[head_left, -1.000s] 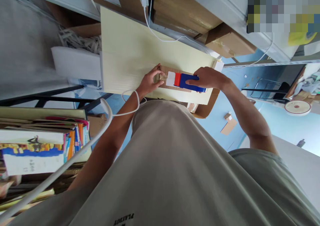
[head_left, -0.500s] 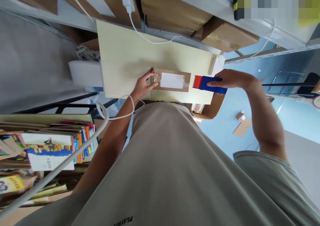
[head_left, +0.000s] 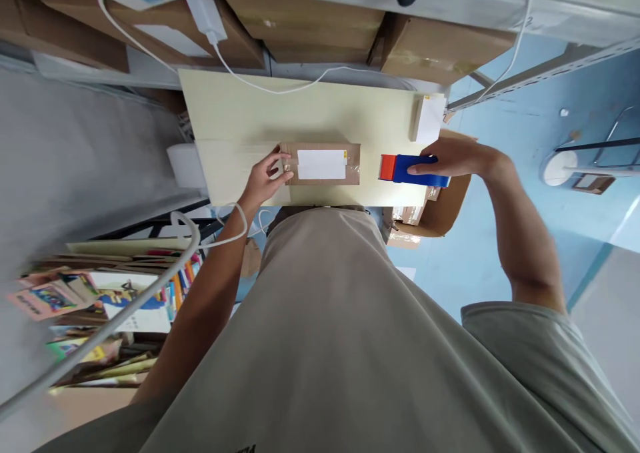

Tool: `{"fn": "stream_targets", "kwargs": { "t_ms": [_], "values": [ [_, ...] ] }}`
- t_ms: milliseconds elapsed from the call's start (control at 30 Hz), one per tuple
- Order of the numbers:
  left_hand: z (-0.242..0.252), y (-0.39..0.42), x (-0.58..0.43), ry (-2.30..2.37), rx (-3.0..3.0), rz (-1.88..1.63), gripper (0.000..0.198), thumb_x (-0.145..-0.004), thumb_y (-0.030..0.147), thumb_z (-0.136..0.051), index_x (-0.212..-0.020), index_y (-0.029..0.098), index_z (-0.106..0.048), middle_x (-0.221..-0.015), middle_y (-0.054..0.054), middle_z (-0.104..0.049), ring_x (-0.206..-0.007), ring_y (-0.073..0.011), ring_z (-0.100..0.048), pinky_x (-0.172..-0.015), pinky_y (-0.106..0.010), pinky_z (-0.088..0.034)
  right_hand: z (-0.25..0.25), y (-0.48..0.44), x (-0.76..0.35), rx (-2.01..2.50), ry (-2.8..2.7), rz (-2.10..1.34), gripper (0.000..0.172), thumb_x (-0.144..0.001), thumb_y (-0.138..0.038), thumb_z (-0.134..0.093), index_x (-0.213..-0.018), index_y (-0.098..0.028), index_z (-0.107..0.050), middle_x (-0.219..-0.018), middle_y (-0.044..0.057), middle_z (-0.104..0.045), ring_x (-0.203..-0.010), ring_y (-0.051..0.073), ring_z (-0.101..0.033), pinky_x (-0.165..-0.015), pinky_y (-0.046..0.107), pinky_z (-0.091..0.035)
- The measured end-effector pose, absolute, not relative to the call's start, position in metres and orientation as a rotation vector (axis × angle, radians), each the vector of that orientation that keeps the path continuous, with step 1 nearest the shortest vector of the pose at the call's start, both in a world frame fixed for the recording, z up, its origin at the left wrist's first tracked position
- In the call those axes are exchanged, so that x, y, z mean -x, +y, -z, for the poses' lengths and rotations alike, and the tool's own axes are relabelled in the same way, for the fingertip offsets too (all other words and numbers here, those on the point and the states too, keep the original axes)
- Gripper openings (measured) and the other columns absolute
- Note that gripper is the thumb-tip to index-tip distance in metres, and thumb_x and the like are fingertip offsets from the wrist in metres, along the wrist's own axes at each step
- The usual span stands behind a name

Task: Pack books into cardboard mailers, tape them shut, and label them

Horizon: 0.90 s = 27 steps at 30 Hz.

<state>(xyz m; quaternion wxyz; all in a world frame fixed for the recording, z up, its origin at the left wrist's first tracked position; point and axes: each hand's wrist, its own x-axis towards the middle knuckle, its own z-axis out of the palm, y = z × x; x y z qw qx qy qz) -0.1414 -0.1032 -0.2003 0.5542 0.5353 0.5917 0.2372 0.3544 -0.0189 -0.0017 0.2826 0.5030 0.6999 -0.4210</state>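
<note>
A flat brown cardboard parcel (head_left: 353, 164) with a white label lies on the pale yellow table (head_left: 310, 113). My left hand (head_left: 264, 177) rests at the parcel's left end, fingers bent against its edge. My right hand (head_left: 453, 159) is closed round a blue tape dispenser (head_left: 407, 169) with a red front, held just right of the parcel near the table's right end. A gap of bare table separates the dispenser from the parcel.
Brown cardboard boxes (head_left: 440, 49) stand on a shelf behind the table. A white charger and cable (head_left: 280, 87) trail over the back of the table. White paper (head_left: 429, 119) sits at the far right corner. An open carton (head_left: 440, 209) sits below the table's right end. Stacked books (head_left: 110, 299) are at left.
My right hand has drawn the tape dispenser rightward off the parcel to the table's right end. My left hand stays at the parcel's left end.
</note>
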Motion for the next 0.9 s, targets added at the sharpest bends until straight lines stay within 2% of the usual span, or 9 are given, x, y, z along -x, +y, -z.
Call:
{"fn": "stream_targets", "kwargs": {
  "t_ms": [167, 367, 467, 600, 667, 733, 833, 900],
  "values": [
    [0.205, -0.106, 0.143, 1.426, -1.178, -0.614, 0.058, -0.076, 0.053, -0.093, -0.124, 0.025, -0.075, -0.149, -0.013, -0.076, -0.134, -0.0319, -0.076, -0.111, -0.046, -0.068, 0.04, -0.016, -0.345, -1.352, 1.76, 1.139, 0.079, -0.103, -0.087, -0.057, -0.114, -0.016, -0.088, -0.089, 0.015, -0.082, -0.083, 0.03, -0.074, -0.075, 0.041, -0.05],
    [0.198, -0.106, 0.139, 1.488, -1.105, -0.625, 0.059, -0.07, 0.046, -0.096, -0.12, 0.024, -0.073, -0.143, -0.012, -0.077, -0.124, -0.0285, -0.078, -0.102, -0.042, -0.072, 0.08, -0.022, -0.334, -1.408, 1.768, 1.11, 0.074, -0.105, -0.08, -0.064, -0.119, -0.011, -0.087, -0.087, 0.016, -0.081, -0.086, 0.031, -0.078, -0.081, 0.041, -0.055],
    [0.196, -0.107, 0.134, 1.538, -1.077, -0.649, 0.059, -0.069, 0.042, -0.095, -0.121, 0.024, -0.072, -0.14, -0.011, -0.077, -0.118, -0.027, -0.079, -0.099, -0.041, -0.072, 0.097, -0.034, -0.317, -1.466, 1.861, 1.011, 0.075, -0.106, -0.078, -0.064, -0.126, -0.008, -0.084, -0.097, 0.021, -0.083, -0.099, 0.035, -0.079, -0.088, 0.043, -0.056],
    [0.196, -0.108, 0.127, 1.593, -1.058, -0.695, 0.058, -0.068, 0.035, -0.092, -0.121, 0.024, -0.07, -0.14, -0.01, -0.077, -0.118, -0.0278, -0.079, -0.102, -0.045, -0.07, 0.117, -0.058, -0.279, -1.604, 1.903, 0.923, 0.057, -0.114, -0.06, -0.061, -0.129, -0.009, -0.081, -0.111, 0.025, -0.083, -0.117, 0.04, -0.078, -0.098, 0.047, -0.057],
    [0.196, -0.108, 0.125, 1.594, -1.056, -0.709, 0.057, -0.068, 0.032, -0.09, -0.121, 0.024, -0.069, -0.141, -0.01, -0.077, -0.12, -0.0279, -0.078, -0.104, -0.046, -0.069, 0.125, -0.071, -0.265, -1.686, 1.865, 0.93, 0.045, -0.117, -0.047, -0.058, -0.129, -0.01, -0.079, -0.113, 0.025, -0.083, -0.117, 0.04, -0.078, -0.097, 0.049, -0.057],
    [0.195, -0.109, 0.122, 1.59, -1.059, -0.719, 0.056, -0.069, 0.03, -0.087, -0.122, 0.025, -0.069, -0.141, -0.01, -0.076, -0.121, -0.0276, -0.078, -0.106, -0.046, -0.068, 0.13, -0.082, -0.259, -1.813, 1.801, 0.931, 0.041, -0.118, -0.04, -0.055, -0.132, -0.008, -0.076, -0.116, 0.026, -0.083, -0.114, 0.039, -0.079, -0.095, 0.049, -0.058],
    [0.196, -0.11, 0.117, 1.604, -1.05, -0.745, 0.053, -0.071, 0.027, -0.085, -0.122, 0.026, -0.069, -0.136, -0.008, -0.077, -0.121, -0.0272, -0.077, -0.107, -0.045, -0.067, 0.13, -0.098, -0.258, -2.118, 1.675, 0.926, 0.051, -0.122, -0.046, -0.048, -0.143, -0.002, -0.065, -0.121, 0.031, -0.081, -0.113, 0.041, -0.079, -0.095, 0.048, -0.059],
    [0.197, -0.11, 0.112, 1.636, -1.017, -0.779, 0.047, -0.076, 0.029, -0.084, -0.121, 0.027, -0.07, -0.128, -0.006, -0.079, -0.119, -0.0274, -0.077, -0.105, -0.045, -0.068, 0.129, -0.109, -0.256, -2.329, 1.619, 1.007, 0.063, -0.124, -0.055, -0.037, -0.153, -0.002, -0.054, -0.122, 0.03, -0.08, -0.113, 0.04, -0.079, -0.094, 0.047, -0.059]
  ]
}}
